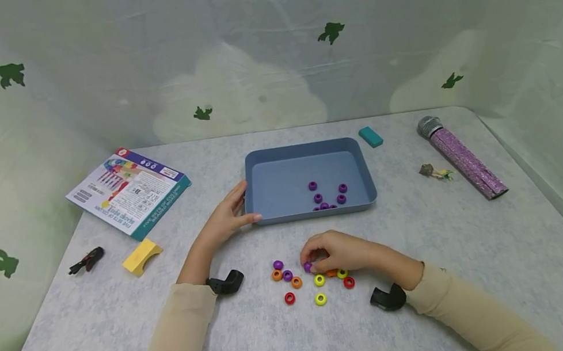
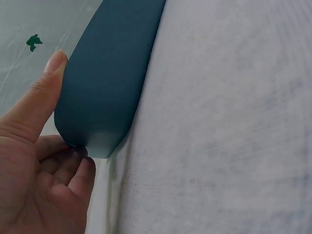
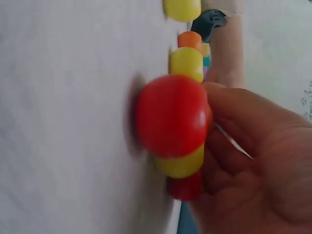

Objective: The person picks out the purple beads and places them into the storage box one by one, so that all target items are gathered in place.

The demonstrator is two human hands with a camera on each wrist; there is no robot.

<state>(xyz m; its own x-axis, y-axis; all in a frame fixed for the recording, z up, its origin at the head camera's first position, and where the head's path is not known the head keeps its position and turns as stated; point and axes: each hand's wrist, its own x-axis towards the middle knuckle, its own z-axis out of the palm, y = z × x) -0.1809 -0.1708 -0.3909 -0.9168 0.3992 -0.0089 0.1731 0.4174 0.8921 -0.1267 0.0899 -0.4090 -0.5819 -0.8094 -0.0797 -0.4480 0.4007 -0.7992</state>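
My left hand (image 1: 226, 219) grips the front left corner of a shallow blue tray (image 1: 291, 216). Its thumb lies at the rim and the other fingers curl against the side, as the left wrist view also shows. Between thumb and forefinger, my right hand (image 1: 344, 251) pinches a purple bead (image 1: 308, 267) low over the table. Loose beads lie around it: a red bead (image 1: 349, 282), a yellow bead (image 1: 321, 299), an orange bead (image 1: 296, 282) and several others. Several purple beads (image 1: 341, 199) sit in the tray's right half. In the right wrist view a red bead (image 3: 171, 116) hides the fingertips.
A boxed bead set (image 1: 129, 193) lies at the back left, with a yellow arch block (image 1: 142, 257) and a dark clip-like object (image 1: 86, 260) in front. At right are a teal block (image 1: 371, 137), a small figurine (image 1: 436, 172) and a glittery pink microphone (image 1: 462, 158).
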